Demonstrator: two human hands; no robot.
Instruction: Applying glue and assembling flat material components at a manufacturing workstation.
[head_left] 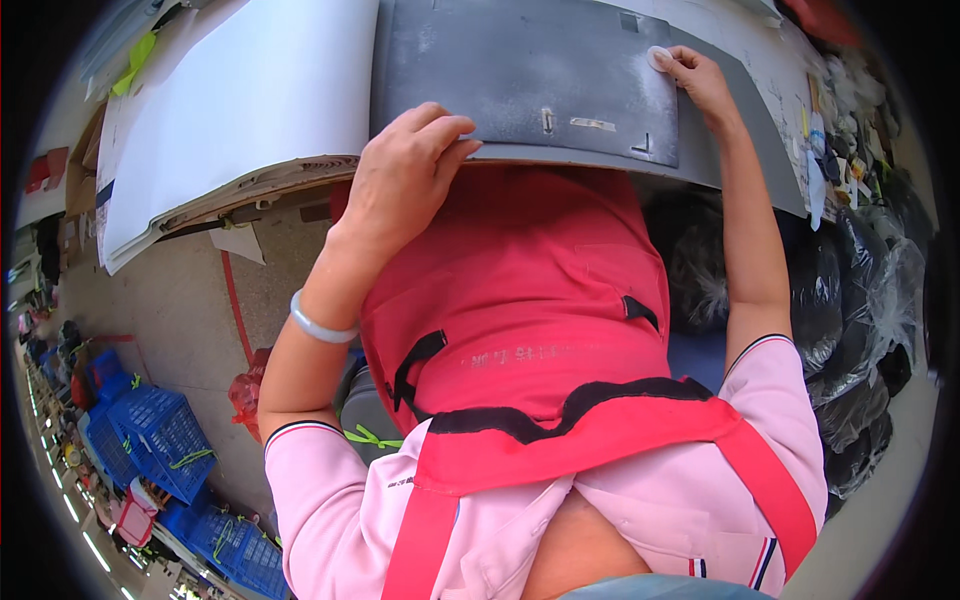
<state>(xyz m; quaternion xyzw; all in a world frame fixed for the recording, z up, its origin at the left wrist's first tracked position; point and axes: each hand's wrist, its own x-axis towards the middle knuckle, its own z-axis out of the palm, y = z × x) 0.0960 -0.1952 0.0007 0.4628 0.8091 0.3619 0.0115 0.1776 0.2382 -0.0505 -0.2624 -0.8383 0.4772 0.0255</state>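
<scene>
A dark grey flat panel [530, 75], smudged with white and cut with small slots, lies on the bench in front of me. My right hand [698, 82] pinches a flat round white disc [658, 59] at the panel's right side. At the panel's near left corner is my left hand [408, 165], its fingers curled and the thumb close to the forefinger by the edge. What, if anything, sits between those fingers is hidden. Beneath the panel is a wider grey sheet [740, 110].
Left of the panel rests a large stack of white sheets [255, 85], curling over the bench's front. Plastic-wrapped dark bundles [850, 300] crowd the right side. Blue plastic crates [165, 440] stand on the floor at left, and a red bag [248, 395] hangs near my left elbow.
</scene>
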